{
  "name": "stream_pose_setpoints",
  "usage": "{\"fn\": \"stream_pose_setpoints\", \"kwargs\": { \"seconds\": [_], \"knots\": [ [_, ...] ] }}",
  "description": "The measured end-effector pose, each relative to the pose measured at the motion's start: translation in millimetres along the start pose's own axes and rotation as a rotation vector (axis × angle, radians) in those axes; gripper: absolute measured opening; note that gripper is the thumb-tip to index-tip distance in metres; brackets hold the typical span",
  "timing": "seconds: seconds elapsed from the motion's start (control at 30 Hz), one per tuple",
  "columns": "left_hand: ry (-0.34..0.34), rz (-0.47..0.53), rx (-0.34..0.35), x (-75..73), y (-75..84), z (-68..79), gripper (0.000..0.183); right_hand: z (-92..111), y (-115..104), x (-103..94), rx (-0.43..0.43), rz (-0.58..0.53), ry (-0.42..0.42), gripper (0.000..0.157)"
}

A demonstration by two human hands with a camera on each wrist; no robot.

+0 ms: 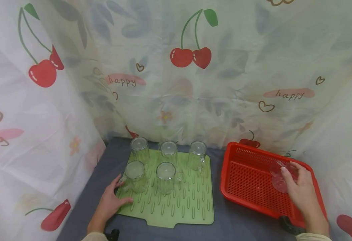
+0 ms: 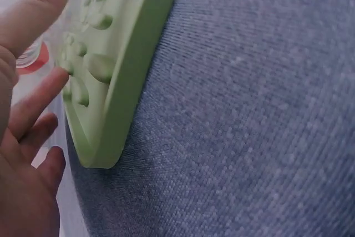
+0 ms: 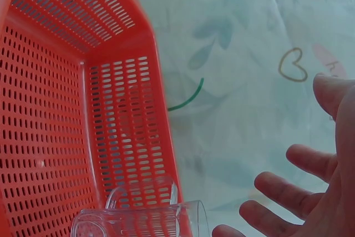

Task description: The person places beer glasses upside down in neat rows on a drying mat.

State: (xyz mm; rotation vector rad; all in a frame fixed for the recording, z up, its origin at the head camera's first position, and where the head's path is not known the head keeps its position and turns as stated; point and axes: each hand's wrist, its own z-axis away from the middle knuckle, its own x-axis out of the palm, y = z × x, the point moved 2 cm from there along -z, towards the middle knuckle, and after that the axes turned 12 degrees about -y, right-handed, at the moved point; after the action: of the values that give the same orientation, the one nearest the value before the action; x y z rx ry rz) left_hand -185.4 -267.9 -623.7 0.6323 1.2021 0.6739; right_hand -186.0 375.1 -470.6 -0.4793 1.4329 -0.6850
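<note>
Several clear glass mugs stand upside down on a green drying mat (image 1: 191,204) in the head view. Beside the front left mug (image 1: 136,179) is my left hand (image 1: 111,201), its thumb and fingers spread around the side where the handle sits. The left wrist view shows those fingers (image 2: 39,106) apart over the mat's edge. A clear mug (image 1: 279,184) lies on its side in the red basket (image 1: 239,201), with its handle up in the right wrist view. My right hand (image 1: 302,190) hovers close over this mug, fingers loosely extended and not wrapped around it.
Dark grey cloth (image 1: 88,187) covers the table under mat and basket. A patterned curtain (image 1: 194,90) hangs behind and on both sides. The basket has raised, slotted walls. Another mug (image 1: 166,177) stands just right of the front left one, its handle pointing right.
</note>
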Motion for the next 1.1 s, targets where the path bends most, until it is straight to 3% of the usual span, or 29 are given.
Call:
{"fn": "stream_pose_setpoints", "kwargs": {
  "seconds": [0.17,0.4,0.53,0.8,1.1],
  "knots": [
    [-0.064,-0.061,-0.008,1.6,-7.3,-3.2,0.108,-3,3,-3.0,-0.039,0.031,0.028,0.074],
    [-0.028,-0.194,0.061,1.7,-11.1,-4.6,0.100,-8,4,-6.8,-0.129,0.040,0.093,0.065],
    [-0.045,-0.243,0.057,0.7,-12.2,-5.6,0.100,-11,3,-9.5,-0.100,0.060,0.092,0.066],
    [-0.111,-0.213,0.048,1.0,-13.6,-10.6,0.100,-16,6,-16.8,-0.004,0.066,0.014,0.076],
    [-0.091,-0.234,0.061,5.5,-19.6,-14.0,0.101,-23,9,-19.2,0.026,0.135,0.010,0.077]
  ]
}}
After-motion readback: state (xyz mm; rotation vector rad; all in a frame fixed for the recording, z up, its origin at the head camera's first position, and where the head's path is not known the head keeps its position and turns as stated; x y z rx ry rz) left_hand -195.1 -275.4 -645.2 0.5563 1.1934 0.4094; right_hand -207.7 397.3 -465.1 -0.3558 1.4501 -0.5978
